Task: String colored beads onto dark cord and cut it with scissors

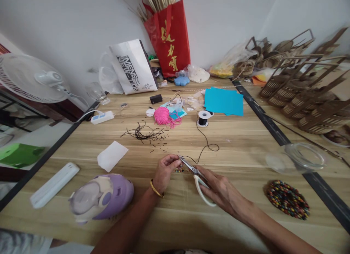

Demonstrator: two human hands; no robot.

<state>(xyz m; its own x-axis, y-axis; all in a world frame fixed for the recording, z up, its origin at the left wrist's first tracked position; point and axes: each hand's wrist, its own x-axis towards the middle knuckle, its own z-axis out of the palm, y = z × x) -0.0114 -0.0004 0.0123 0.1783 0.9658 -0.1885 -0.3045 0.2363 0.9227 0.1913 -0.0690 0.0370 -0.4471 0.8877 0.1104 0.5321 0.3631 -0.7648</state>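
Observation:
Near the front middle of the table, my left hand pinches the black cord, with small coloured beads hanging just below its fingertips. My right hand grips scissors with white handles, and their blades reach to the left fingertips at the cord. From there the black cord curls across the wood to a white spool wound with black cord. Whether the blades are closed on the cord is too small to tell. A coiled pile of multicoloured bead strings lies to the right.
Black cord scraps lie beyond my hands, near pink yarn and blue sheets. At left are a purple-and-white appliance, white paper and a long white case. A clear tubing coil and woven baskets stand right.

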